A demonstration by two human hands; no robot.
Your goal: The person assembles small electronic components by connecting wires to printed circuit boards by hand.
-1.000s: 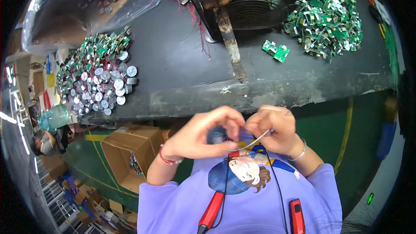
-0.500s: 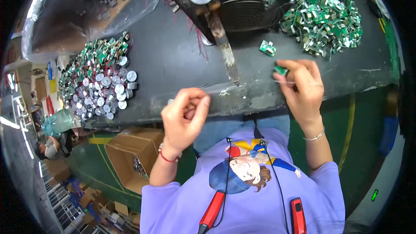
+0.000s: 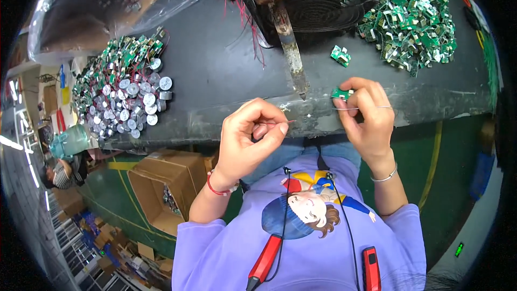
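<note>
My left hand (image 3: 249,139) is closed near the table's front edge, pinching a thin red wire (image 3: 291,122) whose end pokes out past the fingertips. Whatever else lies inside that palm is hidden. In my right hand (image 3: 371,121), thumb and fingers grip a small green circuit board (image 3: 339,94), and a thin silvery wire (image 3: 383,108) runs across the same fingers. Between the two hands, a soldering iron (image 3: 292,56) points down toward the edge from its mount; neither hand touches it. A single loose circuit board (image 3: 340,56) rests just beyond my right hand.
Heaped green boards (image 3: 412,21) cover the back right. At left lies a pile of round metal parts (image 3: 140,102) with red wires and boards. A black fan-like housing (image 3: 323,11) stands behind the iron. An open cardboard box (image 3: 145,194) sits below the table; a person (image 3: 64,175) is far left.
My left hand has moved right and a little up, toward the iron, and the red wire now shows at its fingertips. My right hand has shifted slightly left with the board. The view has shifted slightly.
</note>
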